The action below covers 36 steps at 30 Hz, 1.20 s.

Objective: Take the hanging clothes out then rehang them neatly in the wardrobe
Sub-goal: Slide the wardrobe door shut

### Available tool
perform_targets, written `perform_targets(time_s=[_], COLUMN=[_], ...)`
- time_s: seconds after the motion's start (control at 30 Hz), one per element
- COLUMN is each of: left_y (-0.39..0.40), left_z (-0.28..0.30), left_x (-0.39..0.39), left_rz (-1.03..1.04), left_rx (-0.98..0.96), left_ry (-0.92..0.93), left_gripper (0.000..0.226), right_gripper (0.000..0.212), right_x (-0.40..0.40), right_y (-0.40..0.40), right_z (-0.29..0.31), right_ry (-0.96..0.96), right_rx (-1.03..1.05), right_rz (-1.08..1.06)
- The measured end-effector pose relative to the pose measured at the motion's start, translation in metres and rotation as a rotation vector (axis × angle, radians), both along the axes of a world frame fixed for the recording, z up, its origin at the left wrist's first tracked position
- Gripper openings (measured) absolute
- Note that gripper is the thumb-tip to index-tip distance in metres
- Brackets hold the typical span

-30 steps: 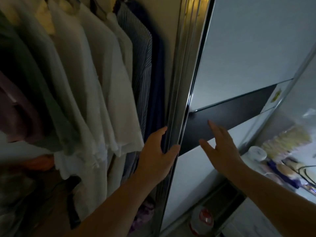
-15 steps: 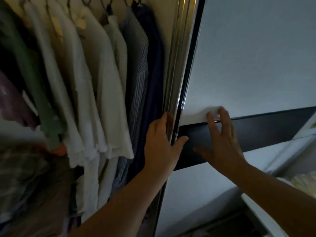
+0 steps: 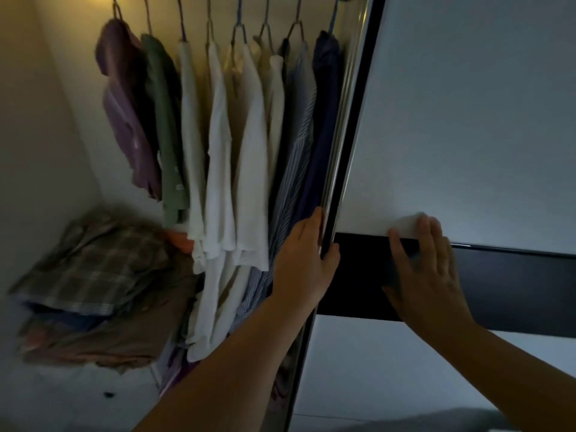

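Since the earlier frame the view has tipped upward: the hanger hooks [image 3: 240,23] now show along the top, and more of the wardrobe's inside lies open on the left, while both hands have stayed at the sliding door [image 3: 467,120]. Left hand [image 3: 304,263] grips the door's chrome edge [image 3: 341,151], fingers curled behind it and thumb on the front, just beside the dark blue garment [image 3: 324,120]. Right hand [image 3: 427,269] lies flat on the door face with fingers straight and slightly spread, fingertips at the seam where the white panel meets the black band [image 3: 514,285]; it holds nothing.

The hanging clothes [image 3: 218,135] are inside the wardrobe, all on hangers in one close row: a purple top [image 3: 124,104] at the far left, then a green one [image 3: 165,126], several white and cream shirts, a striped shirt [image 3: 296,157], and the dark blue piece nearest the door edge. Below and left of them sits a blurred pile of folded clothes [image 3: 93,291], a plaid piece on top
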State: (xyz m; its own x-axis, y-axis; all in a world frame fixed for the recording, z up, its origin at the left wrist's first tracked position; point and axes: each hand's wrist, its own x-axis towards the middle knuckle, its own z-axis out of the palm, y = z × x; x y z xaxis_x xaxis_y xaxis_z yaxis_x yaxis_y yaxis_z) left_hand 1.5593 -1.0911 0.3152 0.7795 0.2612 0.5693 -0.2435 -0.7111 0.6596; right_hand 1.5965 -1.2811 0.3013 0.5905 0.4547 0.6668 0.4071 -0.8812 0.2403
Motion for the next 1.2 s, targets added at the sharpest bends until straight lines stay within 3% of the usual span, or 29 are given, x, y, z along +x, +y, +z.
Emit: perform_targets(time_s=[0.17, 0.8, 1.0, 1.2], left_y=[0.012, 0.177, 0.228, 0.277], left_z=[-0.003, 0.001, 0.005, 0.001], left_x=[-0.005, -0.055, -0.089, -0.11], left_rz=[0.089, 0.354, 0.324, 0.27], left_rx=[0.023, -0.004, 0.021, 0.109], left_ry=[-0.027, 0.048, 0.135, 0.166], left_gripper=[0.059, 0.049, 0.074, 0.083], right_gripper=[0.115, 0.092, 0.083, 0.084], right_x=[0.01, -0.014, -0.03, -0.045], right_y=[-0.004, 0.163, 0.233, 0.296], right_z=[0.001, 0.005, 0.004, 0.009], right_ry=[-0.071, -0.123, -0.152, -0.155], right_rx=[-0.138, -0.27, -0.277, -0.302], right_rz=[0.091, 0.251, 0.277, 0.29])
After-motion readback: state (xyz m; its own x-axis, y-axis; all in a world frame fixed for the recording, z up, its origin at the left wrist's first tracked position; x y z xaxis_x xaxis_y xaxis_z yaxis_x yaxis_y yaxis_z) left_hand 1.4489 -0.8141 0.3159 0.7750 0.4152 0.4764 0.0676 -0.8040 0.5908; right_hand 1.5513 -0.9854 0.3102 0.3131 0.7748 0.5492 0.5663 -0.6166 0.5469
